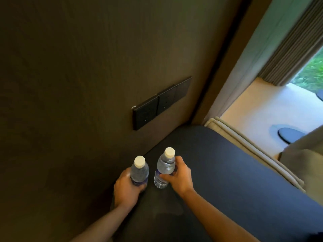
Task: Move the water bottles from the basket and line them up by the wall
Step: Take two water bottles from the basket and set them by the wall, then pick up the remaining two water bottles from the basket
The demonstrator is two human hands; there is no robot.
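A dark brown wall (70, 67) fills the left and centre of the view, meeting a dark rounded tabletop (236, 180) along a line that runs from bottom left up to the corner. The tabletop lies bare to the right of the hands, out to its curved edge, past which a pale cushion edge (244, 142) and a light floor (262, 109) show, with a grey curtain (290, 49) by the window. A row of black socket plates (160, 103) sits on the wall above the table.

The left hand (126, 188) is wrapped around the left water bottle (139, 172), just beside the wall. The right hand (178, 177) is clamped on the right water bottle (165, 169), close beside the first but apart from it. Both are clear, upright and white-capped, each with a dark blue label band; any writing is too blurred to read.
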